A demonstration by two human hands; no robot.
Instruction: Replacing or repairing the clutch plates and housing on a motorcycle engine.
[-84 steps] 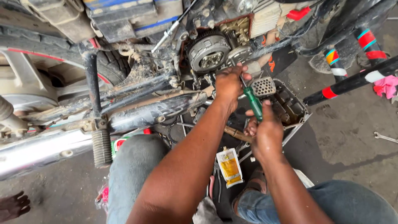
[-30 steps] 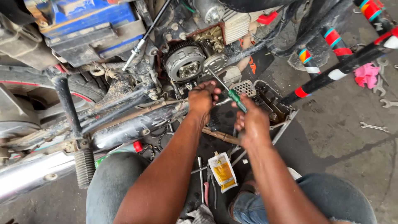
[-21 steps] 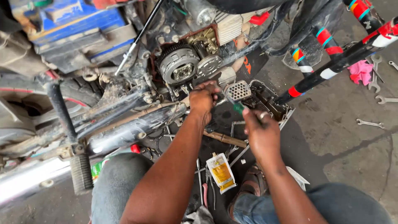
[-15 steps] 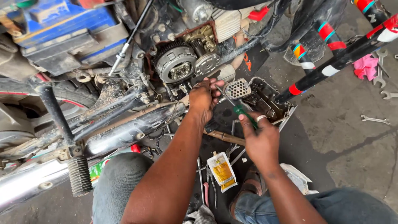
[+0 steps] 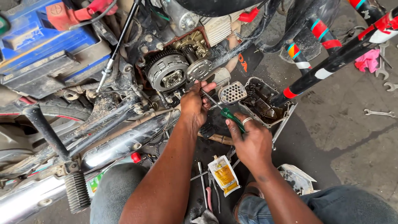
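While right hand grips screwdriver, left hand steadies shaft.

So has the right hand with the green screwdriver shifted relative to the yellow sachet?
Yes. The right hand has slid back from the engine, ending nearer the yellow sachet, while gripping the green-handled screwdriver.

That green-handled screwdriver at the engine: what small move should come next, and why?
Probably a steady turn of the green-handled screwdriver: the right hand grips its handle, and the left hand steadies the shaft with its tip by the exposed clutch.
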